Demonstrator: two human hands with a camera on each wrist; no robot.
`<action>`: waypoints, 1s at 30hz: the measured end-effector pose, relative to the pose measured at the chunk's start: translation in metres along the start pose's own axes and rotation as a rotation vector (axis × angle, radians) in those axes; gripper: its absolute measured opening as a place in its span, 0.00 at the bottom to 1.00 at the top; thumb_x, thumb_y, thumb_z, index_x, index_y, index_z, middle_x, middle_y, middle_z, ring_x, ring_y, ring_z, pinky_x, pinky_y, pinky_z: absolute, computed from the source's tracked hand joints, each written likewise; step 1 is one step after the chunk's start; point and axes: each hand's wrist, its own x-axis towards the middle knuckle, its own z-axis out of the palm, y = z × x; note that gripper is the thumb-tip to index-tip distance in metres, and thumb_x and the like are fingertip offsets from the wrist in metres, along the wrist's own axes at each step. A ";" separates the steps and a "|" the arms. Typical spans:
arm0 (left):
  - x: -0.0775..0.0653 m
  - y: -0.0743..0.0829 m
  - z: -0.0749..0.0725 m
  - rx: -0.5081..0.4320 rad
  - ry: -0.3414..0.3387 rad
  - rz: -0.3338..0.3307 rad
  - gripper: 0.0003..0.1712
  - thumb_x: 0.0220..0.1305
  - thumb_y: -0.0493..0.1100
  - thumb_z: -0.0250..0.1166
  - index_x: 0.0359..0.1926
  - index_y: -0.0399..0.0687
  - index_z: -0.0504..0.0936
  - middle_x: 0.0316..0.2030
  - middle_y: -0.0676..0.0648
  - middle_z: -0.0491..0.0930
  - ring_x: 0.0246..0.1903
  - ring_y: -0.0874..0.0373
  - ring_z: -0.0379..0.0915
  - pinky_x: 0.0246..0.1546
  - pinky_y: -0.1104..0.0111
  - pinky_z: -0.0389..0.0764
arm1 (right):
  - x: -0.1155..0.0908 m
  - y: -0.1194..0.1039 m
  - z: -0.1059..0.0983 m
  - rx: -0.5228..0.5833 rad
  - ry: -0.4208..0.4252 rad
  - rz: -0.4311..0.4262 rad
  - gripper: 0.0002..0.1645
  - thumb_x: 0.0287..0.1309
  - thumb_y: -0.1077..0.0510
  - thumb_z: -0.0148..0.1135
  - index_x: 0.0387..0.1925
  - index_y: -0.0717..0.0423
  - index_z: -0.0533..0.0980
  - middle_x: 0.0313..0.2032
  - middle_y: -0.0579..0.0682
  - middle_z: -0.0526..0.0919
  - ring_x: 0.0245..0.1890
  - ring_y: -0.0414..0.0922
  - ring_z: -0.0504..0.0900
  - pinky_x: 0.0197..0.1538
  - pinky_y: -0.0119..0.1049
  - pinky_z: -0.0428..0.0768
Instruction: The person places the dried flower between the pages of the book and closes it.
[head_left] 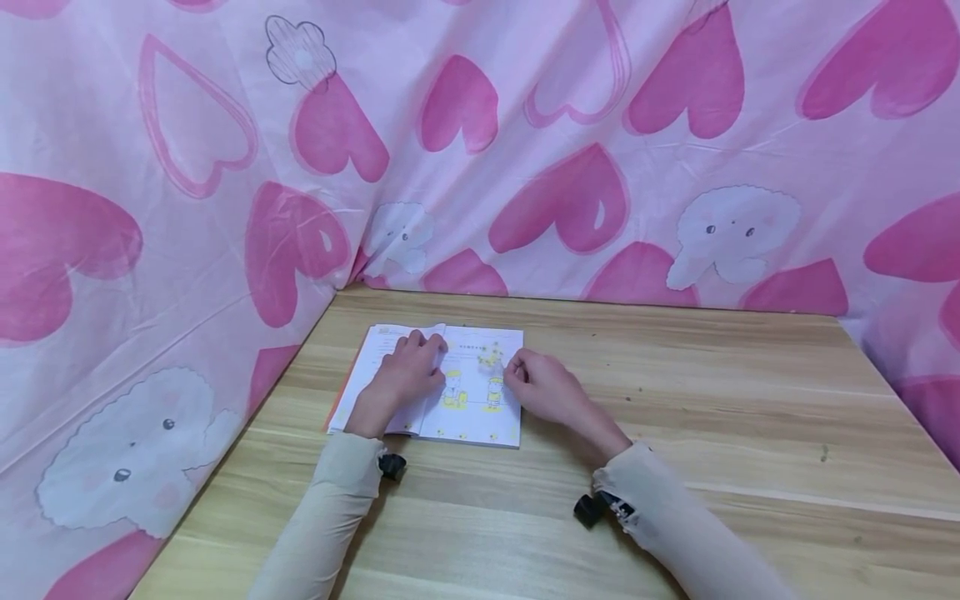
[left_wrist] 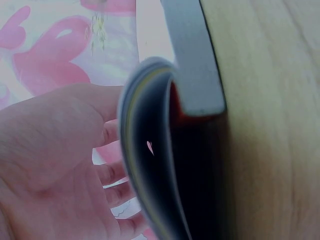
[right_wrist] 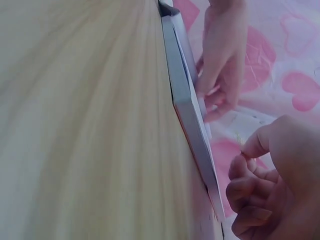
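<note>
An open book (head_left: 468, 423) with yellow cartoon drawings on its right page lies on the table. My left hand (head_left: 407, 369) rests on the left page near the fold, fingers extended; in the left wrist view, the pages (left_wrist: 127, 115) bow upward beside it. Beside the book's right edge, my right hand (head_left: 546, 385) pinches a small piece with yellow flowers (head_left: 491, 355) between thumb and fingertips. This piece hovers over the right page and looks thin, perhaps see-through; its exact kind is unclear. In the right wrist view, the other fingers of my right hand (right_wrist: 280, 175) are curled.
The wooden table (head_left: 712, 408) extends to the right of the book and toward me. Pink heart-printed cloth (head_left: 555, 192) hangs along the back and left side. A black strap device (head_left: 588, 510) sits at my right wrist and another (head_left: 392, 467) at my left.
</note>
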 end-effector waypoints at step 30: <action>0.001 -0.003 -0.001 -0.011 -0.007 0.005 0.24 0.73 0.45 0.65 0.67 0.52 0.75 0.61 0.38 0.73 0.60 0.40 0.69 0.57 0.40 0.78 | 0.016 -0.006 0.019 0.065 -0.051 0.014 0.07 0.72 0.52 0.67 0.43 0.49 0.87 0.29 0.46 0.83 0.29 0.43 0.79 0.35 0.36 0.76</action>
